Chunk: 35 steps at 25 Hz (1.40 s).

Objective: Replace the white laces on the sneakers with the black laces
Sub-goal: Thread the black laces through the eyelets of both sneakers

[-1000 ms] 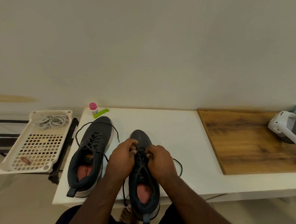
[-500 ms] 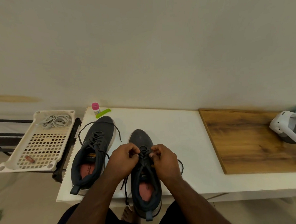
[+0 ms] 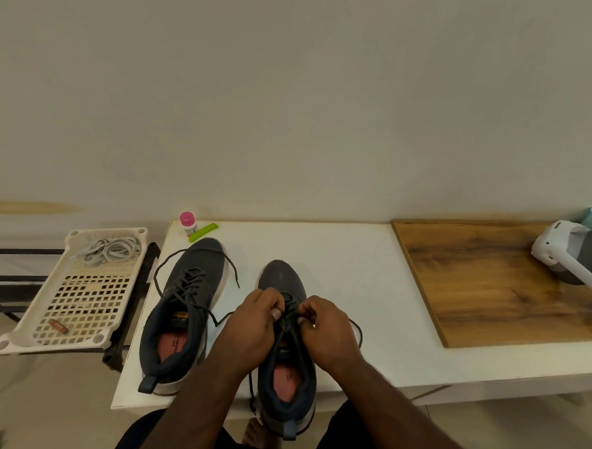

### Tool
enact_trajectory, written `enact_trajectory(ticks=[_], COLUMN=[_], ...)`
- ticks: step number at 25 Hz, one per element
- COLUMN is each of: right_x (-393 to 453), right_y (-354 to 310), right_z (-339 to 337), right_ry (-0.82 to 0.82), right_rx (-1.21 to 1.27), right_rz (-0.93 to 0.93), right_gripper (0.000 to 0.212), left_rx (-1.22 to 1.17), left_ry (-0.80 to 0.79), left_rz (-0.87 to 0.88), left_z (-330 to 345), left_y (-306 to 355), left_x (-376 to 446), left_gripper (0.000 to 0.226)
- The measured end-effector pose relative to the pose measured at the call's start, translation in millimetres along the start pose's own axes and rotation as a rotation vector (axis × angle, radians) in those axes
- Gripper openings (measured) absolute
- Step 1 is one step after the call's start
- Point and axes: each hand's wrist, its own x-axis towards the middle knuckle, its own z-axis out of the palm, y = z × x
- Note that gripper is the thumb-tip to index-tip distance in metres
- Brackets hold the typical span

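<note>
Head view: both hands' fingers [image 3: 276,313] pinch black laces [image 3: 290,314] on the dark-grey sneaker [image 3: 281,276]

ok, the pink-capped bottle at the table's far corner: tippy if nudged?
Probably. The pink-capped bottle stands upright, small and narrow, so likely light and easy to topple. Once down, its seemingly round body would roll; the green clip beside it might stop it.

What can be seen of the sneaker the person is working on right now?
The near sneaker is dark grey with a pale sole and a pinkish insole. It sits upright on the white table, toe toward the wall, heel overhanging the front edge. Black laces run through its eyelets; the left hand and right hand pinch them over the tongue. Loose lace ends trail on both sides.
</note>
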Motion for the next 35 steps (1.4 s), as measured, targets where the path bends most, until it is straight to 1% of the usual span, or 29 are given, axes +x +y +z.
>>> enact_trajectory(ticks=[3, 6, 9, 12, 16, 18, 19, 21, 26, 29, 31, 33, 35], right_x=[0, 0, 1, 2, 1, 1, 1, 1, -3, -3, -4, -6, -7], right_y=[0, 1, 1, 0, -2, -3, -3, -3, 2, -2, -7, -7, -6], right_z=[4, 7, 7, 4, 4, 5, 5, 5, -2, -2, -1, 0, -4], right_ry=[-0.018, -0.003, -0.001, 0.009, 0.007, 0.002, 0.001, -0.003, -0.074, -0.119, -0.1, -0.029, -0.012], right_rx=[0.0, 0.017, -0.002, -0.02, -0.019, -0.024, -0.025, -0.02, 0.067, -0.001, -0.003, 0.077, 0.104], right_rz=[-0.004, 0.004, 0.011, 0.01, 0.007, 0.0, -0.002, -0.002, -0.073, -0.128, -0.133, -0.142, -0.113], right_gripper=[0.013, 0.013, 0.011, 0.012, 0.013, 0.012, 0.012, 0.013, 0.022, 0.017, 0.014, 0.016, 0.017], left_rx=[-0.064, -0.05, 0.002, -0.042, -0.117, -0.069, -0.053, -0.095, -0.244, -0.248, -0.24, -0.218, -0.218], left_ry=[0.046, -0.008, -0.011, 0.042, 0.01, -0.004, 0.006, 0.044, 0.029, 0.016, 0.002, -0.01, 0.0], left_rz=[-0.039, -0.11, -0.098, -0.079, -0.161, -0.165, -0.16, -0.158, -0.234, -0.231, -0.221, -0.218, -0.228], left_z=[-7, -7, -3, -3, -10, -10, -9, -9, -13, -13, -12, -12, -12], left_y=[-2, -9, -6, 1, -2, 0, 2, 7, -2, -3, -2, -1, -2], left_x=[3, 4, 7, 4, 2, 3, 3, 2, -2, -4, -4, -4, -3], left_gripper=[0.019, 0.019, 0.02, 0.018, 0.018, 0.017, 0.017, 0.017, 0.022, 0.027, 0.028, 0.028, 0.027])
